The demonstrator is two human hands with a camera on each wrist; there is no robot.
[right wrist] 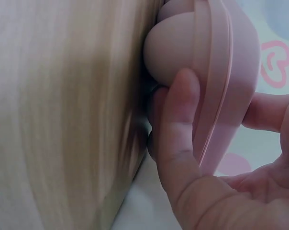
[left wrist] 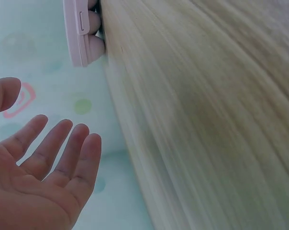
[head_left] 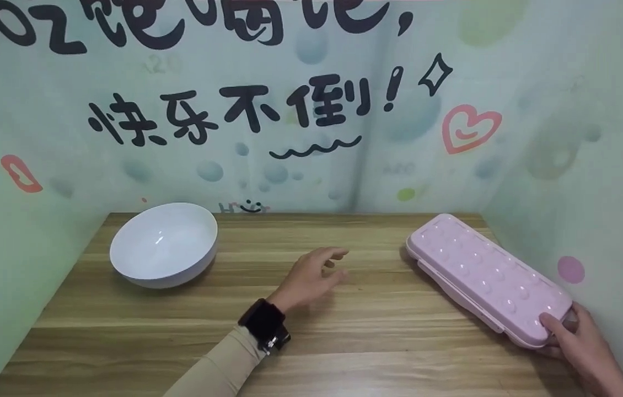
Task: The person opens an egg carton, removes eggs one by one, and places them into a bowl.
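A pink egg box (head_left: pixel 488 275) with a bumpy lid and rounded cups beneath lies slantwise at the right of the wooden table. Its lid is closed, with a latch along the left long side. My right hand (head_left: pixel 587 339) grips the near right end, the thumb on top of the lid. In the right wrist view fingers (right wrist: pixel 180 112) curl underneath, against the rounded cups. My left hand (head_left: pixel 309 275) hovers over the middle of the table, holding nothing. Its fingers (left wrist: pixel 58 153) are spread and relaxed, pointing towards the box from a distance.
A white bowl (head_left: pixel 162 245) stands at the back left of the wooden table (head_left: pixel 355 342). Printed cloth (head_left: pixel 311 182) with lettering and hearts hangs along the back and both sides. A dark band with a device (head_left: pixel 264 325) sits on my left wrist.
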